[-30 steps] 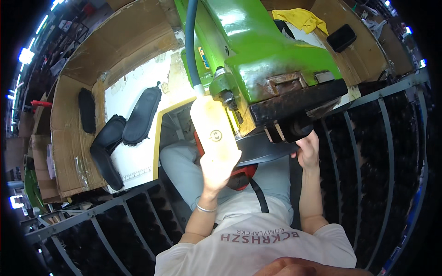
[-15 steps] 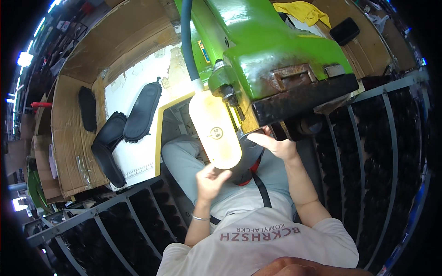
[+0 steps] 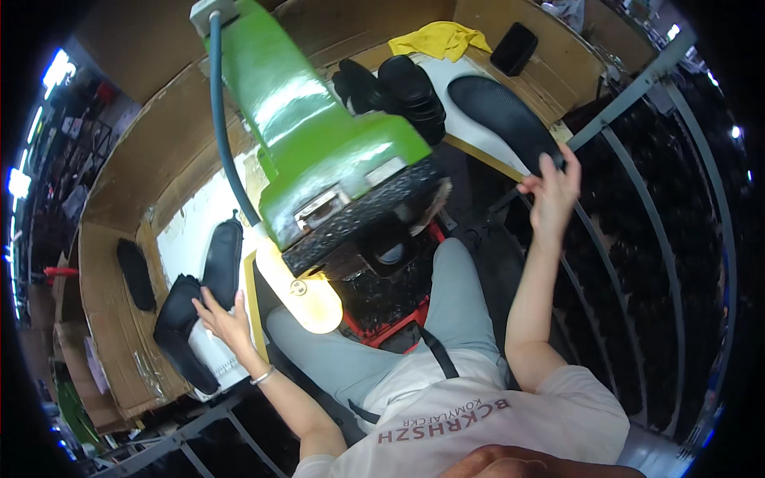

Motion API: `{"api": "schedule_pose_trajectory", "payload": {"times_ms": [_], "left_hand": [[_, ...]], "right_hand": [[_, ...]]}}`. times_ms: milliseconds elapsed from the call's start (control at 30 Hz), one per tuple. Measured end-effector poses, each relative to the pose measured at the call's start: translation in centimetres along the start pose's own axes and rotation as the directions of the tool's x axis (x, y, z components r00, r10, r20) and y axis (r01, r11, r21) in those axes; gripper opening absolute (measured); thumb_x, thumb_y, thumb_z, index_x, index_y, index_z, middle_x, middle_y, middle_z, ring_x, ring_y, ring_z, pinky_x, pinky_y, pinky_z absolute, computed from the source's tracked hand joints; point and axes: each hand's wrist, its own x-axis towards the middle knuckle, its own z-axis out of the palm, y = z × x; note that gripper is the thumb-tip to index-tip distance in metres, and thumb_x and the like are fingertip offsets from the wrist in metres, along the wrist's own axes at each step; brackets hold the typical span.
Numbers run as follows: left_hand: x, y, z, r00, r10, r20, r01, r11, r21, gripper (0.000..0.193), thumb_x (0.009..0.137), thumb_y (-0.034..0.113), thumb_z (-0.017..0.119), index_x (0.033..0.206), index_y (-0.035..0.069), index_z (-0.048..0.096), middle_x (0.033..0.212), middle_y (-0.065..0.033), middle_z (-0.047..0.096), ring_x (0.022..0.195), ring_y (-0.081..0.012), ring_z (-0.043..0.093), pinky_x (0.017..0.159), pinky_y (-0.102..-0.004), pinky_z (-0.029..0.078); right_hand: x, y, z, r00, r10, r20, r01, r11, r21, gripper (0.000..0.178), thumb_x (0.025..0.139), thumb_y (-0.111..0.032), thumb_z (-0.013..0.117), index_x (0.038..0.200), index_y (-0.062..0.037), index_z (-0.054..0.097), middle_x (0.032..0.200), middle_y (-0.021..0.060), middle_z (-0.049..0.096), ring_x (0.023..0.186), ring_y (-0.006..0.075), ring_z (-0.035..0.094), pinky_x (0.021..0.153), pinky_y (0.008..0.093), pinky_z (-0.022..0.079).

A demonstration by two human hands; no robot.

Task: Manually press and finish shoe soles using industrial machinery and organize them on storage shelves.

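A big green machine (image 3: 319,151) filled the middle of the view, with a blue hose (image 3: 221,135) running down its left side and a dark, rough block at its lower front. Cardboard walls (image 3: 119,215) ringed the white table (image 3: 187,231) on which things lay.

The person's right arm stretched up and out to the right, elbow bent, and the right hand (image 3: 550,187) had its fingers spread over the near end of a long black insole (image 3: 502,119) lying flat on the table to the right of the machine; whether the fingers pinched it could not be told. The left arm reached down to the left, a thin bracelet at the wrist, and the left hand (image 3: 223,315) lay palm down with fingers spread on a stack of black insoles (image 3: 187,319) at the table's left edge. The insoles were flat, matte black and foot-shaped. A pale yellow insole-shaped piece (image 3: 299,291) stuck out from under the machine, just beside the left hand.
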Motion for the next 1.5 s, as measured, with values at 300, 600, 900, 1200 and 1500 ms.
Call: {"api": "schedule_pose_trajectory", "payload": {"times_ms": [300, 600, 900, 1200, 1500], "left_hand": [[-2.0, 1.5, -1.4, 0.952, -0.199, 0.231, 0.304, 0.547, -0.780, 0.037, 0.071, 0.001, 0.075, 0.103, -0.001, 0.057, 0.088, -0.0070, 0.053, 0.084, -0.0159, 0.054, 0.077, -0.0290, 0.048], [-7.0, 6.3, -6.3, 0.961, 0.099, 0.257, 0.220, 0.288, -0.932, 0.037, 0.072, -0.013, 0.065, 0.104, -0.003, 0.051, 0.101, -0.0131, 0.060, 0.093, -0.0155, 0.059, 0.085, -0.0266, 0.047], [-10.9, 12.4, -4.9, 0.592, 0.606, 0.531, 0.060, 0.624, -0.779, 0.047, 0.074, 0.004, 0.070, 0.117, -0.001, 0.051, 0.110, -0.0178, 0.058, 0.106, -0.0293, 0.056, 0.090, -0.0357, 0.046], [-11.8, 21.3, -6.6, 0.703, 0.483, 0.521, 0.565, 0.065, -0.823, 0.019, 0.080, 0.004, 0.071, 0.096, -0.003, 0.064, 0.086, -0.0037, 0.066, 0.076, -0.0055, 0.058, 0.070, -0.0195, 0.048], [-13.1, 21.1, -6.1, 0.812, 0.292, 0.505, 0.521, 0.028, -0.853, 0.018, 0.080, -0.003, 0.066, 0.073, 0.003, 0.052, 0.067, 0.0034, 0.055, 0.061, 0.0001, 0.047, 0.054, -0.0137, 0.036]], "right_hand": [[2.5, 12.8, 1.8, 0.935, 0.355, 0.000, -0.331, 0.871, -0.362, 0.084, 0.086, -0.024, 0.064, 0.144, -0.0087, 0.006, 0.078, 0.0137, 0.058, 0.051, 0.0176, 0.059, 0.036, 0.0282, 0.048], [-17.0, 11.2, 4.0, 0.233, 0.654, 0.719, -0.818, 0.532, -0.219, 0.042, 0.080, -0.007, 0.066, 0.119, -0.0002, 0.051, 0.109, 0.0127, 0.059, 0.098, 0.0205, 0.060, 0.080, 0.0333, 0.051], [-16.7, 5.2, 1.5, 0.554, 0.534, 0.638, -0.584, 0.796, -0.158, 0.030, 0.075, 0.001, 0.068, 0.103, 0.0031, 0.057, 0.095, 0.0060, 0.064, 0.087, 0.0120, 0.060, 0.081, 0.0259, 0.048], [-19.3, 5.7, -1.3, 0.450, 0.444, 0.775, -0.512, 0.839, -0.184, 0.060, 0.071, -0.003, 0.075, 0.123, 0.0016, 0.045, 0.115, 0.0094, 0.056, 0.104, 0.0171, 0.056, 0.092, 0.0319, 0.044], [-21.8, 5.6, -6.4, 0.308, 0.668, 0.677, -0.811, 0.557, -0.181, 0.049, 0.071, 0.000, 0.067, 0.117, 0.0037, 0.051, 0.109, 0.0097, 0.060, 0.101, 0.0152, 0.056, 0.090, 0.0293, 0.044]]}}
